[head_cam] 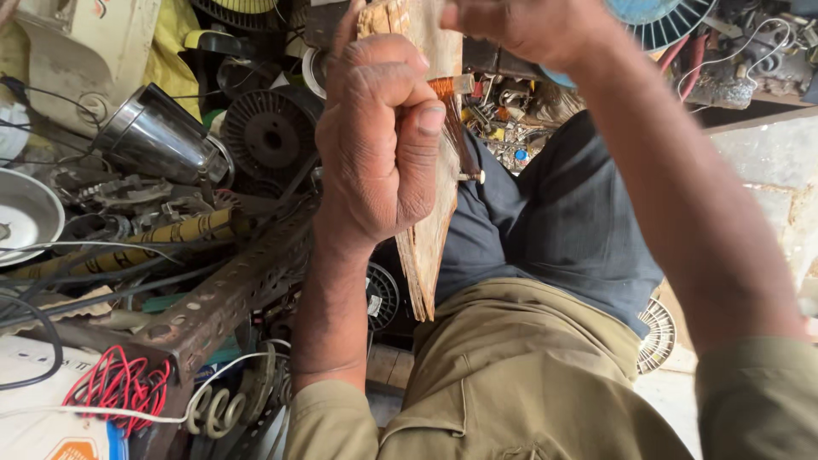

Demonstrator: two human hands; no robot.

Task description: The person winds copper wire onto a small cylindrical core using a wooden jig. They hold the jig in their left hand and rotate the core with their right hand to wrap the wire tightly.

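Note:
My left hand (379, 140) is clenched around a thin wooden board (426, 247) that stands on edge in front of me. Copper wire (443, 88) is wound across the board just past my thumb, and a small peg (473, 177) sticks out of its right side. My right hand (524, 25) is at the top of the view, fingers closed near the board's upper end; what it grips is cut off by the frame edge. Both arms wear olive sleeves.
A cluttered bench on the left holds a perforated rusty angle bar (226, 294), a steel cone (153, 136), a dark fan rotor (268, 132), red wire (119, 383) and a steel bowl (25, 213). My lap in dark trousers (554, 221) lies below.

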